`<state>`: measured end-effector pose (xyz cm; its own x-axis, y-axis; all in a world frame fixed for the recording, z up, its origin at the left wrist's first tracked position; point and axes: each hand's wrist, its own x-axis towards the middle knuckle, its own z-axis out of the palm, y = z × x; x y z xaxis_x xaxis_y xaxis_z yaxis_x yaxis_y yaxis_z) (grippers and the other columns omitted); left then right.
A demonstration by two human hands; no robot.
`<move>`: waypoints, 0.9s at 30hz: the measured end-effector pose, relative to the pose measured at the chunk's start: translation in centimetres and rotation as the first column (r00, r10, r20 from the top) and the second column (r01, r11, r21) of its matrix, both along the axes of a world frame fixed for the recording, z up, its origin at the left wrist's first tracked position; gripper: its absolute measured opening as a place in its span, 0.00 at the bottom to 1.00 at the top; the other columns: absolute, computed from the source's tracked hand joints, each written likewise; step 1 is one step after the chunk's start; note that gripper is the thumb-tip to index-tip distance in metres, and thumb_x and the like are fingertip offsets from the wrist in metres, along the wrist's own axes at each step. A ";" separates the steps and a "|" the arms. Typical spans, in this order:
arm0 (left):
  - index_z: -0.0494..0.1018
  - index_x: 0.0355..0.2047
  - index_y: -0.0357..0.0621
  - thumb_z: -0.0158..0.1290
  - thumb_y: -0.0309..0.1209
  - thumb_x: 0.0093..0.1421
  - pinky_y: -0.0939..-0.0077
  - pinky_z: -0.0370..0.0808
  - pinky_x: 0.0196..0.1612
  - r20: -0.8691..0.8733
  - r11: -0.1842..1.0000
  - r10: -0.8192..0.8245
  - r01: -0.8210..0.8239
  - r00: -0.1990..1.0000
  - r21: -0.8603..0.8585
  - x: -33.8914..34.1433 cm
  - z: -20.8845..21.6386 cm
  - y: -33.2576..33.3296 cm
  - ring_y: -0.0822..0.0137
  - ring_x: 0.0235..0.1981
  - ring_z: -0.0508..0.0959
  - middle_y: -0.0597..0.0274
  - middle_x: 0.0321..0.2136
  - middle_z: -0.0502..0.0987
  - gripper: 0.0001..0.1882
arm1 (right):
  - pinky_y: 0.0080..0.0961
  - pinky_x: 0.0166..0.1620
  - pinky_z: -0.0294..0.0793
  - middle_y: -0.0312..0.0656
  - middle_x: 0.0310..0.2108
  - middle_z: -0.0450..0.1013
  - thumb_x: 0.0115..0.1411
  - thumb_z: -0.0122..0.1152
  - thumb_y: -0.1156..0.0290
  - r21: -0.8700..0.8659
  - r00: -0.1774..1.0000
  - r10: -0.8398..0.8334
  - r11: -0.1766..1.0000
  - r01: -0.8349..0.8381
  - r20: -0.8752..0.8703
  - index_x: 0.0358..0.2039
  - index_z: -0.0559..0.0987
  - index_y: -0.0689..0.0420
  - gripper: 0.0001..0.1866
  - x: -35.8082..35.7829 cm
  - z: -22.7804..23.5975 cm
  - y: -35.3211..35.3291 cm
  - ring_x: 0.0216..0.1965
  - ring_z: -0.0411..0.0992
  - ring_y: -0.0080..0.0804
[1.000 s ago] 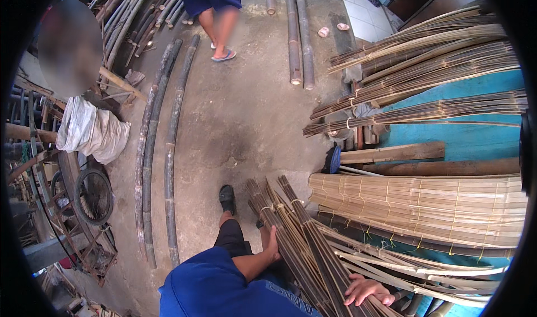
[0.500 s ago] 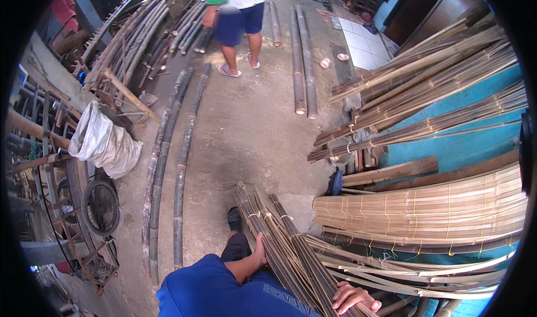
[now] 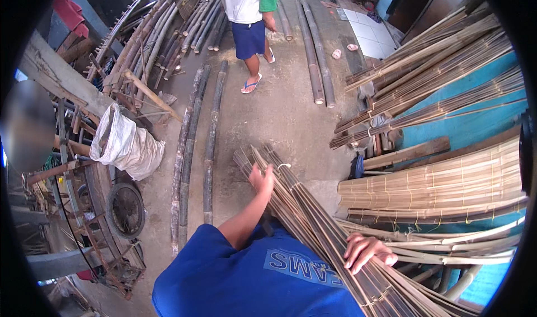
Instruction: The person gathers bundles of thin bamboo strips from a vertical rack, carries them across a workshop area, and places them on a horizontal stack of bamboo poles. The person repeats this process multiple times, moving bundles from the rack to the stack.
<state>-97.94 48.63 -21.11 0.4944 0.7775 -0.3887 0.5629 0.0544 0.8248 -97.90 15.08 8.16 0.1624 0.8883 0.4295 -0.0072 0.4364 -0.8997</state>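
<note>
A long bundle of thin dark and pale bamboo strips [image 3: 302, 209] lies slantwise in front of my blue shirt, its far end pointing up and left. My left hand [image 3: 262, 180] grips the strips near that far end, with some strip tips jutting out past it. A white tie [image 3: 284, 166] goes round part of the bundle just right of that hand. Farther down the bundle, my right hand [image 3: 366, 252] is closed over the strips from above, its fingers curled; its thumb side is partly hidden.
Bamboo poles [image 3: 210, 143] lie on the floor ahead and left. A white sack [image 3: 131, 143] and a wheel [image 3: 125, 209] stand at left. A slatted bamboo blind [image 3: 430, 185] and stacked strips [image 3: 430, 76] lie at right. A person in blue shorts [image 3: 250, 39] stands ahead.
My left hand has moved along the bundle to its far end, and the bundle has been lifted nearer my body. The other person has turned and stepped closer. My view has shifted slightly.
</note>
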 end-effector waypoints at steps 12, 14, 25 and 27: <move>0.83 0.50 0.47 0.30 0.69 0.69 0.59 0.68 0.65 0.000 -0.544 -0.831 0.814 -0.556 -0.205 13.2 6.9 -8.7 0.50 0.61 0.74 0.50 0.56 0.79 0.44 | 0.39 0.56 0.59 0.51 0.40 0.84 0.61 0.33 0.38 -0.114 0.944 -0.328 0.940 0.323 -0.026 0.37 0.89 0.62 0.43 -0.9 2.4 2.8 0.44 0.77 0.46; 0.82 0.52 0.45 0.30 0.67 0.69 0.58 0.67 0.66 -0.074 -0.533 -0.828 0.821 -0.556 -0.205 14.5 7.1 -10.1 0.49 0.63 0.73 0.48 0.59 0.77 0.43 | 0.40 0.56 0.59 0.50 0.37 0.84 0.61 0.34 0.39 -0.093 0.917 -0.396 0.915 0.392 -0.036 0.35 0.89 0.62 0.42 -0.8 1.3 1.9 0.44 0.77 0.46; 0.75 0.59 0.37 0.29 0.59 0.72 0.56 0.64 0.68 -0.250 -0.681 -0.659 0.704 -0.710 -0.204 32.2 8.8 -13.4 0.45 0.66 0.68 0.43 0.64 0.71 0.40 | 0.41 0.56 0.58 0.50 0.32 0.83 0.58 0.43 0.44 0.052 0.707 -0.667 0.718 0.694 -0.234 0.30 0.87 0.64 0.35 8.0 -6.4 -0.9 0.43 0.75 0.48; 0.74 0.59 0.37 0.29 0.59 0.72 0.56 0.64 0.68 -0.301 -0.709 -0.612 0.676 -0.731 -0.200 36.2 9.7 -13.4 0.45 0.67 0.68 0.43 0.63 0.71 0.40 | 0.41 0.56 0.58 0.49 0.31 0.83 0.58 0.44 0.45 0.075 0.696 -0.671 0.704 0.707 -0.257 0.29 0.87 0.63 0.34 11.1 -6.6 -0.9 0.42 0.75 0.47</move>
